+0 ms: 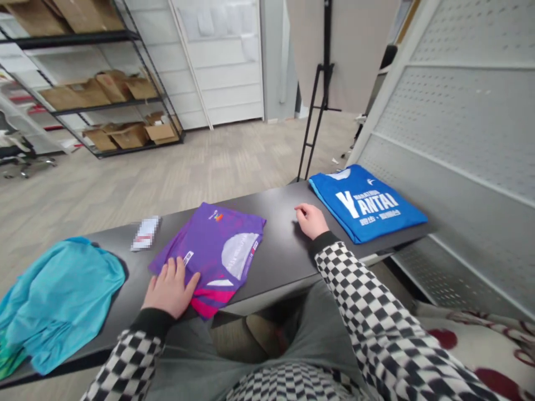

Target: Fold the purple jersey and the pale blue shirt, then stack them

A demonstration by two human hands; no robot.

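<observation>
My left hand (170, 288) lies flat on the near left part of a purple shirt (209, 239), its fingers stretched out. The shirt is partly folded, with a pale grey inner patch showing at its right and a pink section at the near edge. Over the dark table between the purple shirt and a folded blue shirt (370, 206), my right hand (311, 221) has its fingers curled in, with nothing visible in them. The blue shirt lies just right of that hand, apart from it, with white "YANTAI" lettering facing up.
A crumpled turquoise garment (67, 301) hangs over the near edge of the dark table (278, 267) at left. A white, blurred-out item (145, 233) lies beyond it. A perforated metal panel (468, 128) borders the right side. Behind stand a shelf with cardboard boxes (129, 135) and a black easel (311, 122).
</observation>
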